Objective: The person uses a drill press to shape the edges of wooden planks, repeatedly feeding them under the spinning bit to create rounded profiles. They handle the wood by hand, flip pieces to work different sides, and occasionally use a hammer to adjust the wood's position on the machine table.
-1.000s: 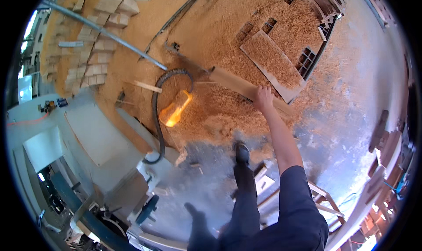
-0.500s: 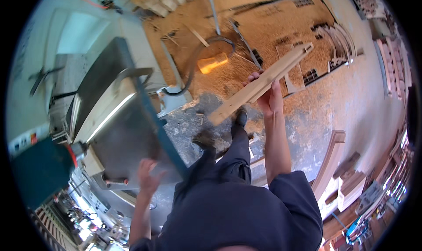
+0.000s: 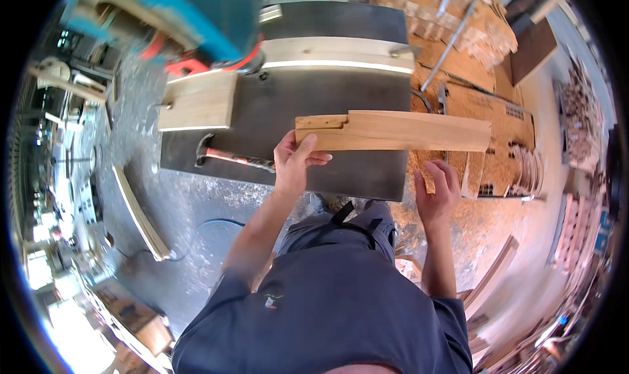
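A long wooden board [image 3: 409,131] with a notched, stepped left end is held level over the dark metal machine table [image 3: 321,90]. My left hand [image 3: 296,158] grips that left end, thumb on the face and fingers behind. Below the board's right part, my right hand [image 3: 436,192] is open with curled fingers, apart from the wood. A claw hammer with an orange-red handle [image 3: 229,156] lies on the metal table just left of my left hand, beside a pale wooden block [image 3: 195,100].
A teal machine head [image 3: 219,17] with red parts overhangs the table along a pale fence [image 3: 334,52]. Sawdust and wood offcuts [image 3: 452,20] lie to the right, with a metal pipe [image 3: 445,59]. A long wooden strip [image 3: 137,210] is at lower left; timber stacks [image 3: 576,138] line the right side.
The view has turned toward the machine table. The board has passed from my right hand to my left and now lies crosswise. My right hand has let go and opened beneath it.
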A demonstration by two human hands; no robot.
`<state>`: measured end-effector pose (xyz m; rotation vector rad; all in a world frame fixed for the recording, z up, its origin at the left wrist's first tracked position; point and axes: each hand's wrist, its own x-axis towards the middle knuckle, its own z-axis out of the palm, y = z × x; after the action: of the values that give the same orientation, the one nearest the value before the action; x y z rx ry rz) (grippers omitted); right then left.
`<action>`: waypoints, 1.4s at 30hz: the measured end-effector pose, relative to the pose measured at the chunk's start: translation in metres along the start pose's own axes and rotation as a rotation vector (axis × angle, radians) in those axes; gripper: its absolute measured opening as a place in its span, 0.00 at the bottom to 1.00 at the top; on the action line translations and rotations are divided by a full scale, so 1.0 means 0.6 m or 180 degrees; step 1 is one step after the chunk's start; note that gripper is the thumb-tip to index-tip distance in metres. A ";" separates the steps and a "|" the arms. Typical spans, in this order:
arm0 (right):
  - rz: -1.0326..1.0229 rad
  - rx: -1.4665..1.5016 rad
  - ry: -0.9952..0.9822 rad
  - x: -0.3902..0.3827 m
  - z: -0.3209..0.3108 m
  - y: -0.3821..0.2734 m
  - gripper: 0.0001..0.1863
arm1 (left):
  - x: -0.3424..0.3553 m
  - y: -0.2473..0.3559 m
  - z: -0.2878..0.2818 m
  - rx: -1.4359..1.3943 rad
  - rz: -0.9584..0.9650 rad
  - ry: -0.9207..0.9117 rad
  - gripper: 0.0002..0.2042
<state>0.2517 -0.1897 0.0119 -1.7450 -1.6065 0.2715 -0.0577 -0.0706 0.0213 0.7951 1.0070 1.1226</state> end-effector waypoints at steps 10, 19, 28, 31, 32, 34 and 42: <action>-0.2343 -0.1488 -0.0304 0.190 0.013 -0.037 0.45 | -0.002 -0.011 -0.108 -0.0498 0.0014 -0.0049 0.19; -0.3364 -0.1776 0.0010 0.315 -0.004 -0.042 0.40 | 0.018 0.017 -0.062 0.0674 0.0991 0.0817 0.23; -0.3819 -0.1798 -0.0298 0.356 0.007 -0.066 0.40 | 0.048 0.071 -0.041 0.2287 0.1254 0.0824 0.11; -0.3763 -0.1809 -0.0337 0.361 0.003 -0.073 0.43 | 0.060 0.073 -0.050 0.2234 0.1401 0.0611 0.10; -0.3748 -0.1827 -0.0381 0.360 0.000 -0.076 0.44 | 0.063 0.072 -0.056 0.2288 0.1455 0.0519 0.09; -0.3718 -0.1872 -0.0456 0.365 -0.003 -0.082 0.45 | 0.078 0.070 -0.064 0.2262 0.1510 0.0368 0.09; -0.3450 -0.1770 -0.0845 0.349 0.019 -0.084 0.48 | 0.099 0.064 -0.081 0.2187 0.0842 0.0411 0.10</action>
<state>0.2466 0.0062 0.1022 -0.9382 -2.7409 -0.5311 -0.1094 -0.0021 0.0243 1.4501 1.4567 1.0598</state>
